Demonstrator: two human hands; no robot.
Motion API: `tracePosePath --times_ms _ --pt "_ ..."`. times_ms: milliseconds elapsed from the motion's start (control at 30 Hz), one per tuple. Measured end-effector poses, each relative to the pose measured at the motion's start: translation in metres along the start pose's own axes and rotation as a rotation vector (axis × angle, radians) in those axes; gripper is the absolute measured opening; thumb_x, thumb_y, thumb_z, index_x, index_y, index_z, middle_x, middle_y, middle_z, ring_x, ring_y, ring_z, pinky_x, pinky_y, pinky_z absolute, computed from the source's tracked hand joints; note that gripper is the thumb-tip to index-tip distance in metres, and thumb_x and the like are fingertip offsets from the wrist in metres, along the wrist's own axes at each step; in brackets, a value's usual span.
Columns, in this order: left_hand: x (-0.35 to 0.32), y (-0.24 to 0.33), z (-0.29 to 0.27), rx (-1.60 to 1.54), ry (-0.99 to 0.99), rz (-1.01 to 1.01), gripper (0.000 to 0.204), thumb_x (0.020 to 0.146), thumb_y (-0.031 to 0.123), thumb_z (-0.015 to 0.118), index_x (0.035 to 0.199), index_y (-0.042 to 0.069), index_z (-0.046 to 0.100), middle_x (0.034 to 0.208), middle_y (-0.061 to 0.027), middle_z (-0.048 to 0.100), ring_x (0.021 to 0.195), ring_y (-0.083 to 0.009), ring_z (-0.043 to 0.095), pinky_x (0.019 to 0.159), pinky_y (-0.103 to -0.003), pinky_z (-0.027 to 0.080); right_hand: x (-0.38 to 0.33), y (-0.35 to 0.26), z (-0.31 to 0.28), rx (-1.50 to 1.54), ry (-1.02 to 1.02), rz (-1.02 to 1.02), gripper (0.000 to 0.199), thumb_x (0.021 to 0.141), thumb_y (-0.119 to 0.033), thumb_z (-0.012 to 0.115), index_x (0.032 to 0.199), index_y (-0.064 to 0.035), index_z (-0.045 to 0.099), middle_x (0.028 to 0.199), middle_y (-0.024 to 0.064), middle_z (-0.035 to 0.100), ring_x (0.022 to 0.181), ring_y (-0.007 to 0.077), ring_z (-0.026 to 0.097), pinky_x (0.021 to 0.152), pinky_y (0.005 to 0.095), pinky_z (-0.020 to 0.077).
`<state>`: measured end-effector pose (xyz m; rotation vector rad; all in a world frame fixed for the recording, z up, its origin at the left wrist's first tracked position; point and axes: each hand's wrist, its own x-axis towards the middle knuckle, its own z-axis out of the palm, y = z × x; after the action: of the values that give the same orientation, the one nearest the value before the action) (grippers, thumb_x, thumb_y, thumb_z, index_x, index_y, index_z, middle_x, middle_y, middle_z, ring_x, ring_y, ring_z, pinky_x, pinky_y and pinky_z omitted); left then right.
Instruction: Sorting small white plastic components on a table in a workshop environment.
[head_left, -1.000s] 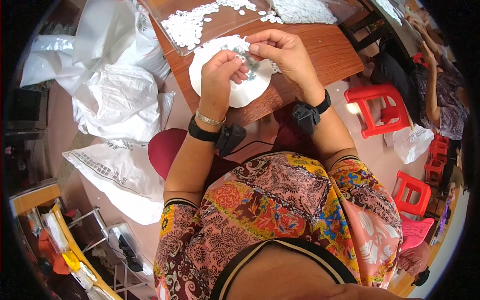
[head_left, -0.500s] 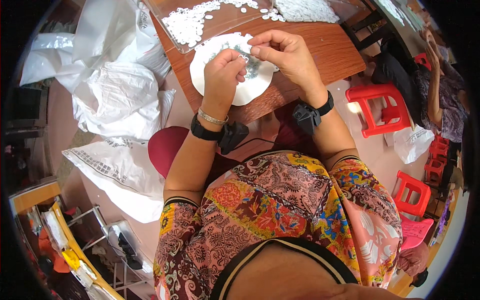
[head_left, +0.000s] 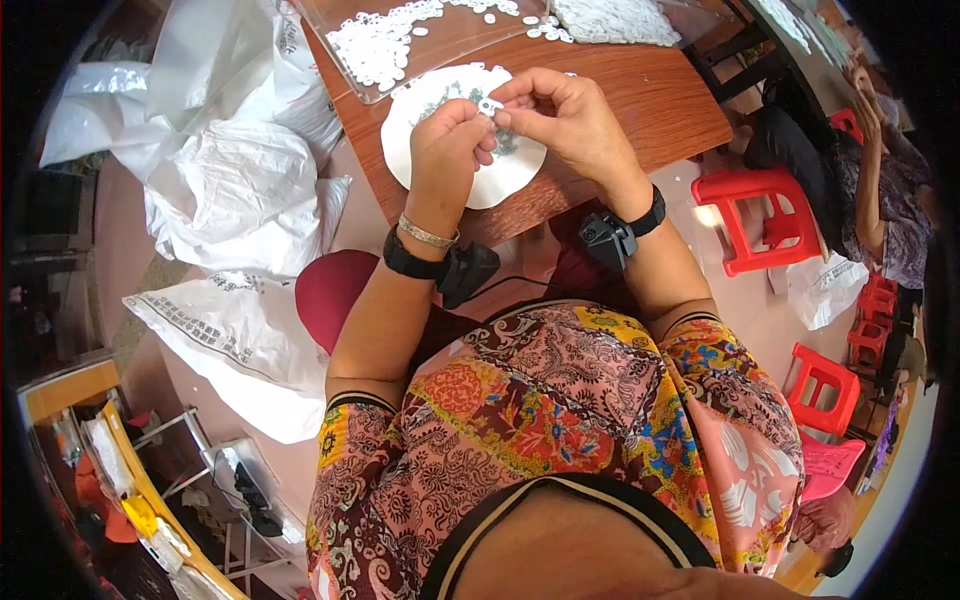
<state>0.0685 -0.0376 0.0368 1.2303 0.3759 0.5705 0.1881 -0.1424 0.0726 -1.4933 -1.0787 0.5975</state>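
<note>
Over a white plate [head_left: 470, 196] my two hands meet at the fingertips. A small white piece [head_left: 488, 106] with a hole shows between them. My left hand [head_left: 447, 150] is closed, its thumb and forefinger pinching at this piece. From the other side, the thumb and forefinger of my right hand [head_left: 575, 120] close on it. Whether there is a second part in the pinch is too small to make out. Small dark grey-green bits [head_left: 432, 102] lie on the plate, partly hidden by my hands.
Many loose white oval pieces [head_left: 372, 52] lie on a clear sheet or tray at the table's [head_left: 640, 110] far side, beside a denser white pile [head_left: 612, 22]. White sacks [head_left: 235, 190] crowd the left. A red stool [head_left: 760, 220] and another person [head_left: 885, 190] are at right.
My right hand has moved slightly left and down, bringing its fingertips against those of my left hand. The white piece now shows between both hands; the left hand has barely moved.
</note>
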Motion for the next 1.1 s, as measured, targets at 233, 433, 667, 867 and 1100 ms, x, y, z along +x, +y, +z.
tracePosePath --times_ms 233,433,667,867,1100 --pt "0.001 0.000 -0.002 -0.090 -0.030 -0.061 0.020 0.085 0.016 0.051 0.078 -0.001 0.060 0.062 -0.0036 0.057 0.052 -0.0089 0.051 0.048 -0.019 0.038 -0.003 -0.005 0.005 -0.210 0.019 -0.080 0.020 0.078 -0.006 0.069 0.096 0.0006 0.064 0.075 -0.0014 0.060 0.071 0.0055 0.053 0.069 0.0219 0.0457" --pt "0.001 0.001 -0.001 -0.036 -0.033 -0.056 0.022 0.086 0.017 0.051 0.080 -0.001 0.061 0.061 -0.0026 0.056 0.051 -0.0077 0.050 0.047 -0.019 0.037 -0.003 -0.005 0.004 -0.280 -0.017 -0.082 0.020 0.076 -0.007 0.068 0.094 0.0009 0.064 0.075 -0.0009 0.060 0.071 0.0059 0.054 0.068 0.0228 0.0460" --pt "-0.002 0.004 0.003 0.022 0.026 -0.024 0.025 0.089 0.018 0.048 0.079 -0.001 0.060 0.062 -0.0041 0.058 0.051 -0.0081 0.049 0.048 -0.020 0.036 -0.003 -0.014 0.017 -0.661 0.069 -0.384 0.027 0.073 -0.010 0.070 0.098 -0.0013 0.065 0.079 0.0100 0.063 0.071 0.0212 0.061 0.066 0.0291 0.0489" --pt "-0.001 0.006 -0.002 -0.012 0.010 -0.023 0.026 0.087 0.017 0.050 0.083 -0.004 0.063 0.064 -0.0073 0.061 0.051 -0.0107 0.054 0.047 -0.019 0.040 -0.003 -0.009 0.017 -0.703 0.066 -0.409 0.022 0.075 -0.010 0.068 0.096 -0.0027 0.066 0.084 0.0155 0.065 0.074 0.0292 0.063 0.065 0.0335 0.0501" --pt "0.001 0.001 -0.002 -0.014 -0.006 0.017 0.025 0.087 0.016 0.050 0.081 -0.005 0.062 0.063 -0.0078 0.060 0.051 -0.0111 0.054 0.047 -0.020 0.040 -0.004 -0.010 0.016 -0.710 0.054 -0.370 0.018 0.076 -0.009 0.067 0.093 -0.0025 0.066 0.080 0.0155 0.065 0.069 0.0291 0.064 0.060 0.0329 0.0502"
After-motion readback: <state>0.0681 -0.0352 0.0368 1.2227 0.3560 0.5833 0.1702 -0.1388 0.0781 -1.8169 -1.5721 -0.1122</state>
